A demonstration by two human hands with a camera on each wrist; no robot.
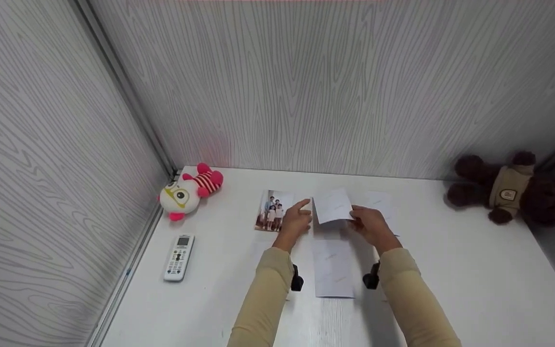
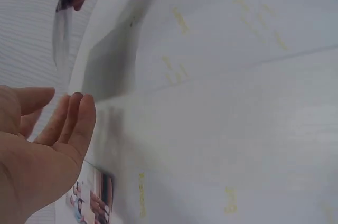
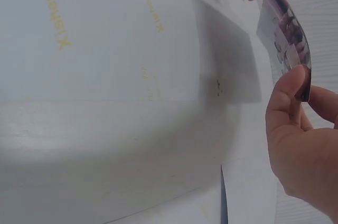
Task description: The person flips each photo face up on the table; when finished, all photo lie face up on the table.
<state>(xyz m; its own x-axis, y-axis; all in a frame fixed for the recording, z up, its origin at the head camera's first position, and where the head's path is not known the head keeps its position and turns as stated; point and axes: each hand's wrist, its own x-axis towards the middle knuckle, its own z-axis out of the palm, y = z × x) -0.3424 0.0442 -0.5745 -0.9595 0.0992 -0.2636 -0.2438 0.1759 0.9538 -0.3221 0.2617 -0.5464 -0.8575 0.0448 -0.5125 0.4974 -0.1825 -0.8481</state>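
White-backed photo [image 1: 333, 206] between the hands [image 1: 298, 221] [image 1: 370, 225]

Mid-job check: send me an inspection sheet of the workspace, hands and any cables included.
Surface: white table, sheets lying on it.
Job's things: raised print, white back toward the head camera, pictured side visible from the right wrist; family photo face up; white sheet nearer the person.
Clutter: remote control and plush toy left; brown plush right.
Hands: left hand beside the raised print, contact unclear; right hand pinches its edge.
Cables: nothing seen.
Surroundings: grey wood-grain panels.
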